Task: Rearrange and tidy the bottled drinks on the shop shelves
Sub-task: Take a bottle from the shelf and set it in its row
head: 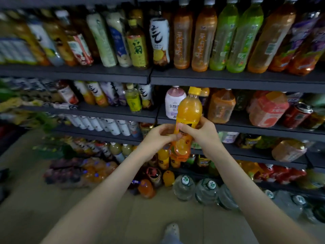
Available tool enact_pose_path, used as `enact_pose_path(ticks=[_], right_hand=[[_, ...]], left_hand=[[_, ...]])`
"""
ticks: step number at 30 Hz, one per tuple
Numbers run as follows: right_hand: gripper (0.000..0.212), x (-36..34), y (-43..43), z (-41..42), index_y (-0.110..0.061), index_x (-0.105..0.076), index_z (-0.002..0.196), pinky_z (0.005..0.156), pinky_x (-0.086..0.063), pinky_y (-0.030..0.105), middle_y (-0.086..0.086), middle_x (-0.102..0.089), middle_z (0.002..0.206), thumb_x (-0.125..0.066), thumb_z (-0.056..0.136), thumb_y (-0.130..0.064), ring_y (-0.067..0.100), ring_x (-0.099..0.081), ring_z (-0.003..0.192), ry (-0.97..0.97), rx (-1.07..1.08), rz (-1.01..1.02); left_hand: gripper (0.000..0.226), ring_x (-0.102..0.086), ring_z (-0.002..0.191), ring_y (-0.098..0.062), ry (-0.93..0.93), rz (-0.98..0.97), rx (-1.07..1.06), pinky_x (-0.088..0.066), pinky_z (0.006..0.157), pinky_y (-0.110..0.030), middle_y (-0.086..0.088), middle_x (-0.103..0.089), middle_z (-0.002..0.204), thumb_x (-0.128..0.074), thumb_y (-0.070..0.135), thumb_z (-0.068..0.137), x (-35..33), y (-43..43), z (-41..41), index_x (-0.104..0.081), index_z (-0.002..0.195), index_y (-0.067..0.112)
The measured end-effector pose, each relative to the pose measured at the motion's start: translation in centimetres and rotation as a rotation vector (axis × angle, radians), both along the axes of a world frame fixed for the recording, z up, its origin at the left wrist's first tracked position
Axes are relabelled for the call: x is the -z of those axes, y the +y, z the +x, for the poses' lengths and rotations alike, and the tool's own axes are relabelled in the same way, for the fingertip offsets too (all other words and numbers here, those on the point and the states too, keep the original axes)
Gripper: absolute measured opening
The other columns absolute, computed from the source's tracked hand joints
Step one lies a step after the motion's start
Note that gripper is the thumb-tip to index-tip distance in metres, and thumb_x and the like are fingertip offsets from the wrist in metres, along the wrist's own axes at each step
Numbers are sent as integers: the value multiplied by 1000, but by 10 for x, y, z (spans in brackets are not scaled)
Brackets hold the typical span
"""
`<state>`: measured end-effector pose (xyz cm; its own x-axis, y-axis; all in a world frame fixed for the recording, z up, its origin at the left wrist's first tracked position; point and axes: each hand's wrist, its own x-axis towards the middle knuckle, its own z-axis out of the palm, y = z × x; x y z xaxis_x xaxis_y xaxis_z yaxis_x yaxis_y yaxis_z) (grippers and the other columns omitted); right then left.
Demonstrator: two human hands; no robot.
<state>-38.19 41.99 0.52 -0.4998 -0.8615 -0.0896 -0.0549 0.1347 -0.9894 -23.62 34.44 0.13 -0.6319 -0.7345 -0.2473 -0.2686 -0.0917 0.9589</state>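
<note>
Both hands gripped one orange drink bottle (189, 110). The left hand (158, 136) had its fingers curled and pinched the bottle's left side at the label. The right hand (204, 132) was wrapped round the right side at the same height, thumb on the front. The bottle was held clear of every shelf, nearly upright, yellow cap (194, 90) uppermost, in front of the gap between a pink-and-white bottle (174, 103) and an amber bottle (221, 106).

Step in hand, as judged: one bottle had been taken up and was being turned or checked before placement. The destination could not be determined. Similar orange bottles (163, 158) stood on a lower shelf, a likely matching row. The next move would call for a free slot, label facing outward and base set flat. Neighbouring bottles stood close together, so a careless insertion could knock them over.

The shelving (228, 80) was dark grey, in several tiers, and densely stocked with mixed drinks. Large water jugs (184, 186) and shrink-wrapped packs (79, 171) stood on the pale tiled floor (52, 199). The left part of the view was blurred.
</note>
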Motion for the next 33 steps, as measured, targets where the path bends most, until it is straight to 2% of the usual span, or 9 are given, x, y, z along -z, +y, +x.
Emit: enact_pose_path(ticks=[4, 7, 10, 13, 18, 22, 26, 29, 33], right_hand=[[37, -24, -46, 56, -20, -66, 98, 74, -58, 34, -2, -72, 89, -83, 69, -36, 12, -68, 83, 96, -61, -32], [34, -42, -91, 102, -23, -64, 95, 73, -56, 30, -6, -70, 89, -84, 69, -36, 9, -66, 84, 167, -74, -70], [33, -54, -146, 152, -31, -62, 87, 79, -57, 40, -7, -70, 89, -85, 66, -38, 13, -67, 85, 201, -91, -104], [37, -66, -207, 205, -29, -63, 90, 82, -56, 46, -5, -71, 91, -87, 62, -37, 15, -68, 87, 169, -95, -152], [46, -83, -289, 293, -28, -62, 102, 84, -56, 45, -7, -69, 98, -87, 64, -35, 17, -67, 93, 95, -122, -200], [45, -93, -343, 336, -28, -62, 103, 86, -55, 45, -9, -69, 98, -87, 65, -35, 15, -67, 92, 89, -112, -239], [52, -100, -399, 355, -24, -64, 108, 85, -55, 46, -6, -70, 100, -86, 64, -38, 16, -66, 93, 139, -50, -278], [61, -104, -442, 364, -25, -64, 107, 85, -56, 47, -6, -70, 101, -85, 55, -51, 17, -67, 94, 189, -3, -324], [59, -109, -487, 372, -36, -60, 101, 90, -53, 46, -8, -68, 104, -80, 51, -61, 16, -64, 100, 224, 40, -371]], left_hand=[[28, -64, 104, -11, 40, -82, -90, -55, 88, -34, 6, -68, 111, -70, 24, 85, -19, -34, 66, -63, 112, 25], [33, -65, 104, -13, 55, -137, -157, -55, 89, -29, 0, -67, 114, -65, 19, 90, -35, -73, 125, -60, 122, 16], [25, -67, 98, -12, 60, -156, -226, -55, 88, -27, 0, -68, 110, -62, 20, 92, -49, -120, 196, -61, 117, 19], [20, -68, 96, -12, 39, -196, -305, -54, 89, -31, 2, -70, 106, -63, 23, 91, -61, -173, 273, -64, 111, 24], [19, -69, 93, -13, -5, -261, -450, -54, 91, -38, -1, -70, 104, -62, 22, 92, -82, -247, 372, -64, 111, 21], [15, -66, 96, -14, -24, -375, -513, -53, 91, -41, 2, -69, 103, -64, 24, 91, -90, -301, 405, -66, 106, 24], [18, -63, 98, -8, -31, -492, -530, -52, 90, -30, 6, -67, 104, -62, 24, 91, -89, -349, 416, -64, 108, 23], [20, -62, 97, -5, -83, -553, -518, -52, 87, -28, 10, -66, 103, -63, 28, 90, -86, -387, 423, -61, 111, 27], [26, -59, 88, 3, -133, -659, -523, -44, 69, -7, 16, -63, 100, -62, 29, 91, -99, -438, 426, -56, 116, 30]])
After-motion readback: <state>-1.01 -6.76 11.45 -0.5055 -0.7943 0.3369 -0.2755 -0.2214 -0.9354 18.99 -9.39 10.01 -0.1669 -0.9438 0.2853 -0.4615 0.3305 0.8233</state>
